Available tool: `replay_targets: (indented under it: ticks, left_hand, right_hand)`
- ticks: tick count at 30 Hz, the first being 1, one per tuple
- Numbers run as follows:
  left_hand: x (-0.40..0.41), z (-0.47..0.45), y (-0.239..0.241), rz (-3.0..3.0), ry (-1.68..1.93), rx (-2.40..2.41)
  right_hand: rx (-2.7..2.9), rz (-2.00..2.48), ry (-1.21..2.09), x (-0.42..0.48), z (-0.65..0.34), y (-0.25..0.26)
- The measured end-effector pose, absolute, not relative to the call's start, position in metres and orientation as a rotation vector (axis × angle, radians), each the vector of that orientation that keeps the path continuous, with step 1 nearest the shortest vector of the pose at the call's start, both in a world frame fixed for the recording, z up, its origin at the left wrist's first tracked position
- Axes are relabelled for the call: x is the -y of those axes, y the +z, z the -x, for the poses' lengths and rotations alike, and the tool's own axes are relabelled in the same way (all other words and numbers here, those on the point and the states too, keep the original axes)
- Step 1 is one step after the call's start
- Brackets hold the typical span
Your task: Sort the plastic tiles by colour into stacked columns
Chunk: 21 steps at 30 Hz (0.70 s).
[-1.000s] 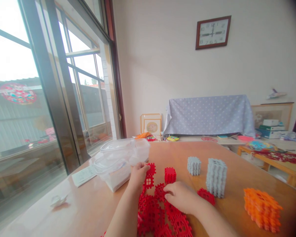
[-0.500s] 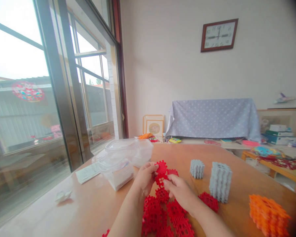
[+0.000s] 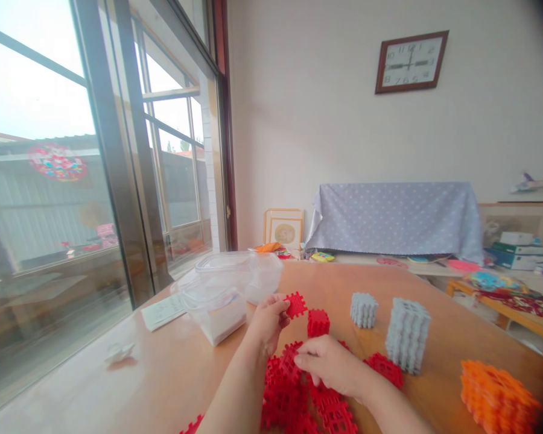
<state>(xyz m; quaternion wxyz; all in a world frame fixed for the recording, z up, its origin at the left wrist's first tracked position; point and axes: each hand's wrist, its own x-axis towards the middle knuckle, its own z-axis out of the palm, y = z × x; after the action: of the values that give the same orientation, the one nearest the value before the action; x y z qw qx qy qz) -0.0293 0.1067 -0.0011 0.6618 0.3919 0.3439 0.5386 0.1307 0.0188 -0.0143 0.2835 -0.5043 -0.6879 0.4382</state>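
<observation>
My left hand point(image 3: 270, 322) pinches a red interlocking plastic tile point(image 3: 295, 305) with notched edges, raised above the table. Lower and to the right, my right hand point(image 3: 326, 360) has its thumb and fingers closed at the edge of another red tile point(image 3: 291, 361), one with window-like openings, tilted at the top of the red pile. Between and beyond the hands stands a small red stack of tiles point(image 3: 318, 323). Loose red tiles point(image 3: 284, 402) lie heaped below, partly hidden by my forearms.
A short grey stack point(image 3: 364, 310), a taller grey stack point(image 3: 407, 334) and an orange stack point(image 3: 499, 393) stand on the right of the wooden table point(image 3: 344, 280). At the left are clear plastic containers point(image 3: 221, 301), a paper sheet point(image 3: 163, 312) and a small whitish object point(image 3: 119, 354).
My right hand has moved down toward the pile, away from the tile in my left hand. The small red stack is now more exposed. The view has shifted slightly.
</observation>
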Motion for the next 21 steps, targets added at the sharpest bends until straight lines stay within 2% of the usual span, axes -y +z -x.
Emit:
replay_targets:
  ticks: [9, 21]
  left_hand:
    - [-0.1, 0.026, 0.006, -0.906, 1.166, -0.744]
    - [-0.09, 0.014, 0.004, -0.843, 1.109, -0.713]
  right_hand:
    - [1.627, 1.376, 1.009, -0.027, -0.14, -0.013]
    - [1.499, 1.315, 0.442, -0.049, -0.147, -0.035]
